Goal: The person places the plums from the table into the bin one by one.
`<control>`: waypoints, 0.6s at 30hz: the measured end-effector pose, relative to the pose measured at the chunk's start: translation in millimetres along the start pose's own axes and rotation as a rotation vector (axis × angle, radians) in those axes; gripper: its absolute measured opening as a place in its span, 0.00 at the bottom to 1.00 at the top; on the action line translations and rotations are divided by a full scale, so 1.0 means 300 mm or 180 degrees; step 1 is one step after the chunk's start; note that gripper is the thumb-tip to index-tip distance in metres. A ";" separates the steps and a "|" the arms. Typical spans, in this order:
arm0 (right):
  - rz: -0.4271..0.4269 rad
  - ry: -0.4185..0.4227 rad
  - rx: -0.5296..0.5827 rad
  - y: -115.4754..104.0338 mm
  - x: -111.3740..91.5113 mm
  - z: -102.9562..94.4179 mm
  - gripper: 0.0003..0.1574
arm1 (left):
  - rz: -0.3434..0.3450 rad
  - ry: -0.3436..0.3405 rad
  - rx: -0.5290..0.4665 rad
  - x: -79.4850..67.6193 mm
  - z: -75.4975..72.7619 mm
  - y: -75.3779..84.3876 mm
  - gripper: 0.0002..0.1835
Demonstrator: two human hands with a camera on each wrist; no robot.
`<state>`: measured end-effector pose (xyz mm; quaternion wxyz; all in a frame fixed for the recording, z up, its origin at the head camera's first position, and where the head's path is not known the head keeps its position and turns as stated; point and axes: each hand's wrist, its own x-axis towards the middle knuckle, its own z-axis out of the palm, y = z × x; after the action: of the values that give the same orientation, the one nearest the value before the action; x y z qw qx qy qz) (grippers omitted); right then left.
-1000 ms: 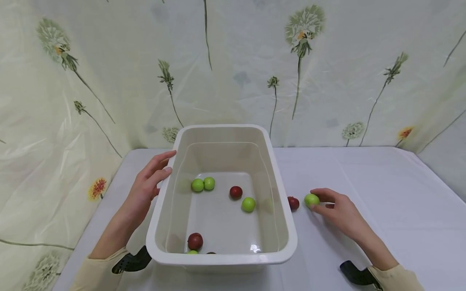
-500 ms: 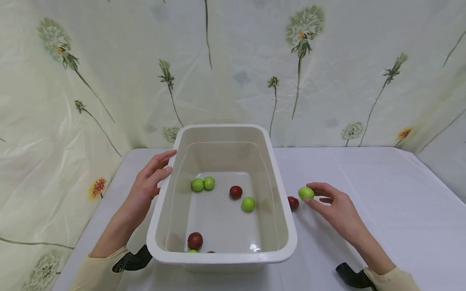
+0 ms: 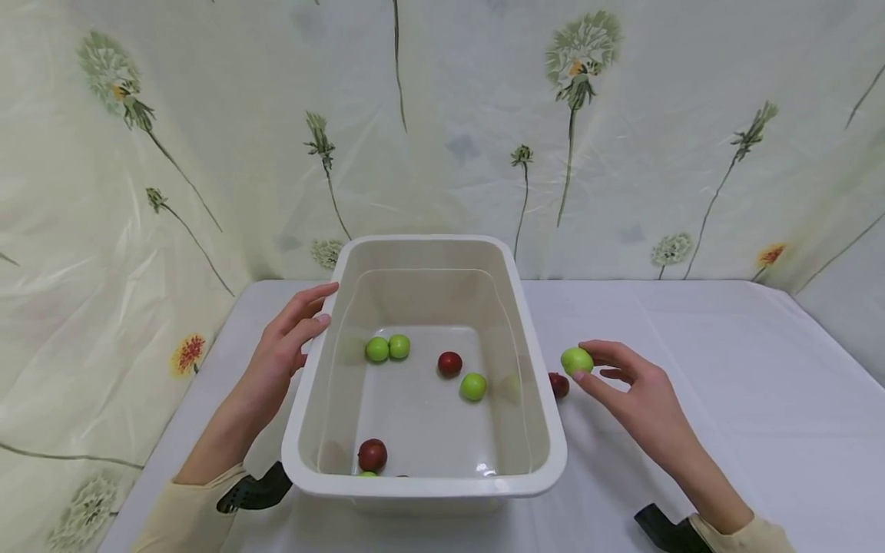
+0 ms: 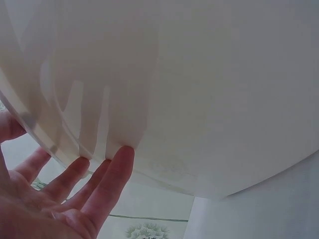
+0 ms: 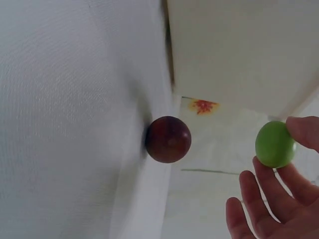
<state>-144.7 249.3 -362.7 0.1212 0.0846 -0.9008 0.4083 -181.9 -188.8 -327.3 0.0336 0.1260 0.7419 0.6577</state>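
My right hand (image 3: pixel 639 395) holds a small smooth green fruit (image 3: pixel 577 361) between thumb and fingertips, raised off the table just right of the white plastic tub (image 3: pixel 423 487). In the right wrist view the same green fruit (image 5: pixel 275 144) sits in the pinch. A dark red plum-like fruit (image 3: pixel 558 385) lies on the table against the tub's right side, partly hidden by its rim. My left hand (image 3: pixel 280 349) rests on the tub's left side; in the left wrist view its extended fingers (image 4: pixel 114 177) touch the outer wall.
Inside the tub lie several green fruits (image 3: pixel 473 386) and red fruits (image 3: pixel 449 364); some are mostly hidden behind the near rim. A white cloth covers the table (image 3: pixel 726 384). Flower-patterned sheeting (image 3: pixel 449 177) hangs behind and to the left.
My right hand has lifted the green fruit from the table and carried it left, nearer the tub's right rim. The left hand keeps its place on the tub.
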 end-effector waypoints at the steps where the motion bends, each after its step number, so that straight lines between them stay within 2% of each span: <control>1: 0.0005 0.0011 0.0003 -0.006 -0.001 -0.002 0.23 | 0.0001 0.0007 0.0004 0.000 0.000 0.000 0.26; 8: 0.0005 0.0053 0.0072 -0.054 0.004 -0.018 0.22 | -0.0008 0.0018 -0.0006 -0.001 0.001 0.000 0.26; 18: -0.0214 0.0169 0.0225 -0.096 0.052 -0.027 0.19 | -0.0013 0.0005 -0.0004 -0.001 0.000 -0.002 0.26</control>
<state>-151.2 235.8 -332.5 0.1556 0.1083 -0.8789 0.4377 -181.8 -188.9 -328.0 0.0345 0.1240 0.7418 0.6582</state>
